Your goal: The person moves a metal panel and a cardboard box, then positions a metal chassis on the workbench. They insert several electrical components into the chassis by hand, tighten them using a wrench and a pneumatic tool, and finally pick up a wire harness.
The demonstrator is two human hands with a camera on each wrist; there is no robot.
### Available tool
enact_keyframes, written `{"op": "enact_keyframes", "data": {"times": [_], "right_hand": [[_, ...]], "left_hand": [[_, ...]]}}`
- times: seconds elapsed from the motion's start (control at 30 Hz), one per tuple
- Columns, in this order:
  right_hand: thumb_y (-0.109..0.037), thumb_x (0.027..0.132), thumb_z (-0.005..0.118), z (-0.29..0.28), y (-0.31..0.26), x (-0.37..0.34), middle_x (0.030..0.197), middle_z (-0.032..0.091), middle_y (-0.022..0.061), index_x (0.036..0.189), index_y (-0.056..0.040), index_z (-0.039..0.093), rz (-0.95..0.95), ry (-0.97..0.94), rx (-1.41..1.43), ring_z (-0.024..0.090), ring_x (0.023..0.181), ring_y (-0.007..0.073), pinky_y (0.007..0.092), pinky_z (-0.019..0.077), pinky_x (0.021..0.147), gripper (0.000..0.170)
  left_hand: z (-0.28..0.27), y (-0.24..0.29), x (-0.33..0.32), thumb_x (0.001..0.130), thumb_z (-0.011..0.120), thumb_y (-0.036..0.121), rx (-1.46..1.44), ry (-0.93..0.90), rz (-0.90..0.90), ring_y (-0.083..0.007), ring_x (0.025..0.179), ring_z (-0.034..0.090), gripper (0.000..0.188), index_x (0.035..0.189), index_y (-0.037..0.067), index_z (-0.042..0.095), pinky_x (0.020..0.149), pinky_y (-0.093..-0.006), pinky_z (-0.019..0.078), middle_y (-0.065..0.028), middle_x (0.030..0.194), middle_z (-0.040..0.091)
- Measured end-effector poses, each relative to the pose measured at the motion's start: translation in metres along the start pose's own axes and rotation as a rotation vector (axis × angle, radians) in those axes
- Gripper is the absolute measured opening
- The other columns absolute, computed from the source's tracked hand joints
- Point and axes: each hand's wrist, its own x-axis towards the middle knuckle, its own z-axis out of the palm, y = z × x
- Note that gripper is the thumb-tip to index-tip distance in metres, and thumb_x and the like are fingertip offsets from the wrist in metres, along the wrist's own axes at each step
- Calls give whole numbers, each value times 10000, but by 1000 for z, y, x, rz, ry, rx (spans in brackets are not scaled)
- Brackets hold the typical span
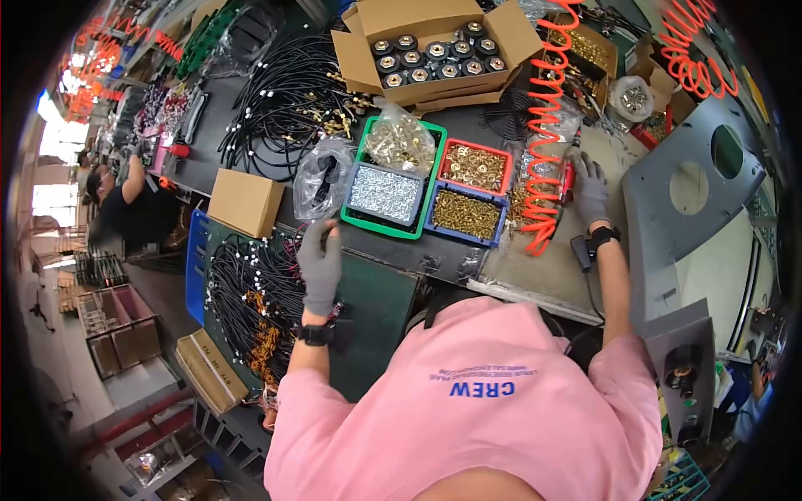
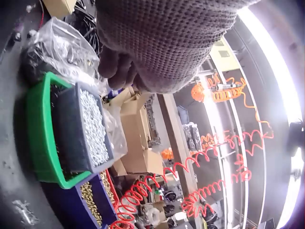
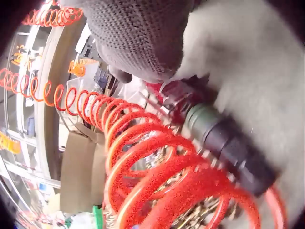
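My gloved left hand (image 1: 320, 265) is raised over the near edge of the bench, its fingers loosely bent with nothing visible in them. Just beyond it lies a clear plastic bag (image 1: 324, 177) with black parts inside. To its right stands a green tray (image 1: 357, 224) holding a grey bin of small silver parts (image 1: 384, 194) and a bag of brass parts (image 1: 399, 142). On the right side, my gloved right hand (image 1: 591, 194) rests beside a red air tool (image 3: 178, 98), fingers extended forward. A red coiled hose (image 3: 157, 162) runs from the tool's dark end.
A red bin of brass nuts (image 1: 474, 166) and a blue bin of brass screws (image 1: 464, 214) sit mid-bench. Behind them, an open carton (image 1: 359, 68) holds black round parts. Black cables (image 1: 267, 108) spread at left. A grey metal panel (image 1: 660, 200) stands at right.
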Motion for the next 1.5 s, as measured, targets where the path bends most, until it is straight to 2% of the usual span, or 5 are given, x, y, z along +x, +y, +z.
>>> {"op": "enact_keyframes", "data": {"times": [0.33, 0.77, 1.13, 1.3, 1.5], "right_hand": [[-153, 751, 502, -9, -4, 27, 1374, 275, -6, 1323, -261, 278, -294, -195, -222, 280, 1251, 204, 474, 179, 992, 623], [-141, 691, 551, -8, 11, 33, 1139, 490, 5, 1056, -197, 504, -459, -83, -249, 388, 1140, 259, 472, 257, 932, 372], [-99, 557, 710, -61, -22, -45, 906, 570, 114, 966, -77, 554, -189, 374, 270, 551, 824, 295, 364, 438, 774, 438], [-62, 633, 714, -91, -101, -69, 913, 540, 57, 1121, -57, 468, -123, 302, 991, 522, 797, 149, 268, 436, 745, 547], [-26, 726, 599, -194, -207, -70, 869, 514, 49, 1190, -52, 386, -96, 70, 1653, 506, 757, 135, 253, 443, 642, 512]], "left_hand": [[-65, -59, -68, 798, 516, 68, 65, 106, -349, -58, 641, 493, 138, 905, 0, 570, 590, -207, 410, -8, 743, 564], [-97, -63, -181, 821, 503, 96, 9, 265, -678, -78, 601, 519, 141, 909, 6, 567, 541, -209, 418, -24, 726, 576], [-37, -75, -186, 770, 537, 94, 49, 177, -408, -153, 709, 582, 138, 876, 17, 582, 634, -263, 446, -89, 751, 598], [26, -46, -81, 764, 562, 115, 82, 134, 73, -254, 730, 565, 143, 860, 11, 585, 652, -309, 442, -127, 804, 568], [75, -26, 27, 727, 587, 144, 247, 143, 263, -300, 849, 527, 166, 876, 73, 604, 729, -384, 430, -118, 890, 551]]}}
